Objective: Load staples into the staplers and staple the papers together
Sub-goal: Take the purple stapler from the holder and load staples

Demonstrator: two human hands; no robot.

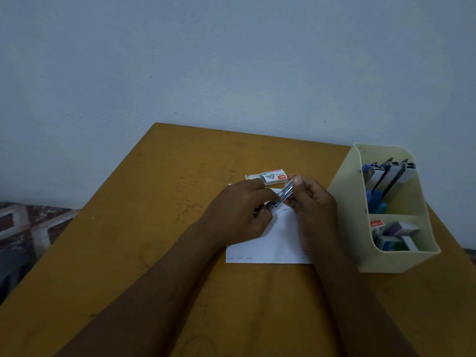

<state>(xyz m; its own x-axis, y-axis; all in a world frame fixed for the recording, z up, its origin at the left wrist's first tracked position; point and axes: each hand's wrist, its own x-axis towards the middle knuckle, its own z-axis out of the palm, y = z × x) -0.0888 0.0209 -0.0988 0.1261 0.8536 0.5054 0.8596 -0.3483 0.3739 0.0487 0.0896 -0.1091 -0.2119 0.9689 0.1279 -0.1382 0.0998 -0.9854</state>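
While both my hands were busy with the stapler [283, 195], the task was, as I judge it, at the loading step. The metal part of the stapler stood tilted, with its far end up at my right thumb and its near end down at my left fingers, so it looked opened for staples. I held it above the far part of the papers [268, 249], which lay flat on the table [154, 253].

The next move, I think, called for sliding a strip straight into the narrow channel, without force, and then closing the top.

My left hand [239, 210] had its fingers curled round the lower, dark end. My right hand [313, 206] pinched the upper end between the thumb and the bent fingers. Whether a strip of staples was also in this pinch, I cannot tell. The staple box [273, 176] lay just beyond my hands, with its tray pushed out to the left. Both forearms reached forward and came together over the papers. More staplers [391, 173] stood in the cream organizer [396, 262] on my right.
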